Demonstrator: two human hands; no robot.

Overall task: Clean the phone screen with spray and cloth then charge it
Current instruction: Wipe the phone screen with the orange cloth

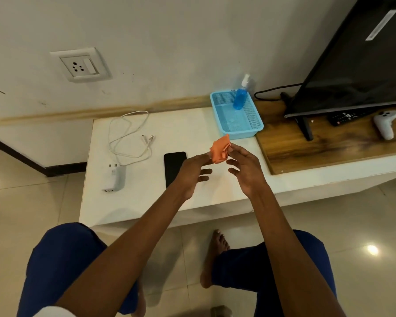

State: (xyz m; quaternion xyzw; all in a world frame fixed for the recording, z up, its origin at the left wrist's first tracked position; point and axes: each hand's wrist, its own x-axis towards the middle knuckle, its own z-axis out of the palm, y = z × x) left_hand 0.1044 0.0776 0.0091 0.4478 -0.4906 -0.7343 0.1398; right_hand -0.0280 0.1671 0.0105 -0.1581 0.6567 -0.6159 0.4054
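Both our hands are up over the counter, pinching a small crumpled orange cloth between them. Left hand: fingertip and thumb on the cloth's left edge, other fingers loosely spread below. Right hand: thumb and forefinger pinch the cloth's right side, remaining fingers curled loosely and holding nothing. The cloth is held in the air, clear of the counter, just in front of the basket's near rim.

The phone lies flat on the white counter, dark screen up, directly under and left of our left hand; its near end is hidden by that hand and wrist. Left of the phone: white charger adapter lying on its side, pins pointing away from us, with a white cable looped loosely behind it, free plug end near the loop's right side. Cable is not in the phone.

Behind the hands: light blue mesh basket at the counter's back edge, blue spray bottle standing upright in its far corner, white nozzle on top.

On the wall above left: white socket plate, nothing plugged in.

Right side, on a wooden top: a dark TV on its stand, a black remote beneath it, a white controller beside that.
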